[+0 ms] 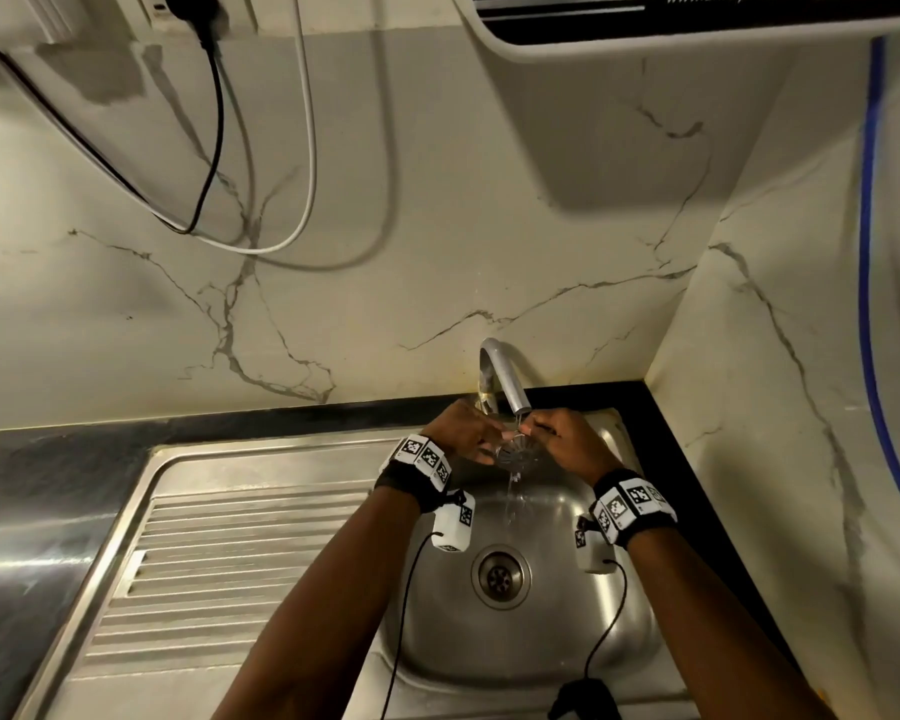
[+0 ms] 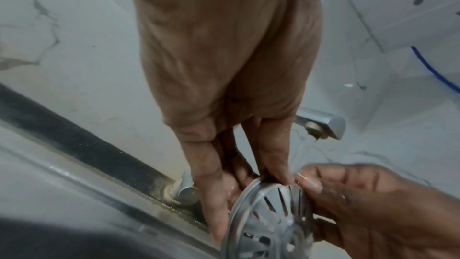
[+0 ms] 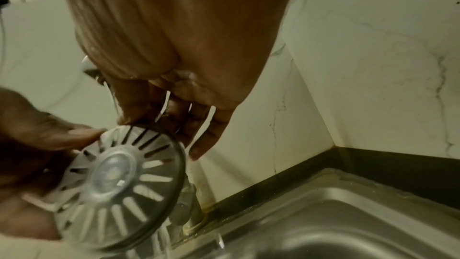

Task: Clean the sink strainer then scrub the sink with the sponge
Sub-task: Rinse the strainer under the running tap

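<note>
Both hands, left and right, pinch the strainer by its rim under the tap, frame centre. Looks light, stiff, wet and slippery; the rim is the safest hold.

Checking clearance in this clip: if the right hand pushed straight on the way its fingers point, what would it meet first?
Probably the left hand, which holds the strainer from the opposite side; depth is unclear.

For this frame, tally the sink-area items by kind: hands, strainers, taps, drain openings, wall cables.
Hands: 2, left hand and right hand, both holding the strainer
Strainers: 1, strainer under the running tap
Taps: 1, tap
Drain openings: 1, drain, uncovered
Wall cables: 3, black cable, white cable, blue cable
Total: 8
</note>
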The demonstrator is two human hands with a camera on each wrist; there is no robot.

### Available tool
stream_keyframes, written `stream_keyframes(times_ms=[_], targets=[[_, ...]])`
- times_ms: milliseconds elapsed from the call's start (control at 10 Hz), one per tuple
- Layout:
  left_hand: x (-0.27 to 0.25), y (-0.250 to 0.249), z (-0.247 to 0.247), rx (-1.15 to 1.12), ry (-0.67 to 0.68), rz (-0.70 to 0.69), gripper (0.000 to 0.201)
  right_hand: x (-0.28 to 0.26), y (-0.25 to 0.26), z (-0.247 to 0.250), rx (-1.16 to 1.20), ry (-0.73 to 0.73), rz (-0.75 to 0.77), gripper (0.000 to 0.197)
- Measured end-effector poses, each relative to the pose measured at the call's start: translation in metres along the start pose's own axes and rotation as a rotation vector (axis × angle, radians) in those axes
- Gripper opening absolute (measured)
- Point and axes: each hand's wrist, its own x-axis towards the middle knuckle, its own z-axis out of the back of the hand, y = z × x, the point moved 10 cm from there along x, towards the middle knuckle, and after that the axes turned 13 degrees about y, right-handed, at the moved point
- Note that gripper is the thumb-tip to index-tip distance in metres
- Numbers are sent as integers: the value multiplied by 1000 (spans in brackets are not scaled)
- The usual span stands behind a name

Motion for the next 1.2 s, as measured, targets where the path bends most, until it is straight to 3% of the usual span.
stream_keyframes(times_ms=[100,200,400,500,600,700,900,1200], targets=[[-25,9,4,-444,-263,359,32,-2,1,9,51,12,23,16],[-23,17,-3,-515,-306,424,27,5,-2,4,-42,-5,-13,27],[-32,2,9,-452,-278,395,21,15,-2,-3,-53,-2,-38,18],[-39,8,10,-475,-189,332,20,9,1,7,-6,6,-18,17],[-41,13,1,-547,-146,388,21,8,6,3,-95,18,1,19],[-33,2,4,-438,-233,390,6,15,7,-10,-192,12,-15,15],[-36,1,12,-556,-304,372,23,9,5,11,-110,15,10,14],[-33,-9,8,-570,-280,373,28,8,5,0,-183,10,1,21]])
